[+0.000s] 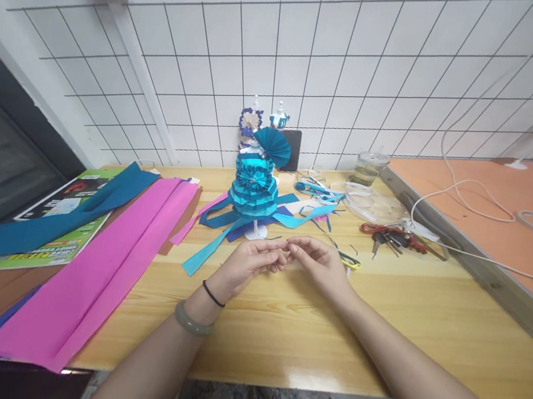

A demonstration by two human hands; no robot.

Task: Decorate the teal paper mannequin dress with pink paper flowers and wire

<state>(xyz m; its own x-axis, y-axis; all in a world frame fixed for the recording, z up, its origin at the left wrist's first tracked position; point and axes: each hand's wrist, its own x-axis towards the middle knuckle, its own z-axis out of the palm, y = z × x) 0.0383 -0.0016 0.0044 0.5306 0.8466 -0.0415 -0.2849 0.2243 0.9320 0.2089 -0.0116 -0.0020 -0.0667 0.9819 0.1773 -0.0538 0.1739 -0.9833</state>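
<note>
Above the wooden table, my left hand (254, 261) and my right hand (318, 261) meet at the fingertips. My right thumb and index finger pinch against the left fingertips; anything between them is too small to make out. The fingers of my left hand are pressed together, the lower ones curled. Just beyond stands a small dress form (256, 230) on a white round base, dressed in a tiered turquoise crepe paper dress (252, 197). A pleated teal paper fan (275, 147) sits at its top. Turquoise paper strips (207, 252) lie around the base.
Pink crepe paper (108, 269), brown paper and a teal strip (61, 221) over a magazine lie at left. Scissors and tools (392, 238), a glass cup (370, 167) and paper scraps (318, 191) are at right. An orange board (499, 202) carries a white cable. Behind is a wire grid (354, 58).
</note>
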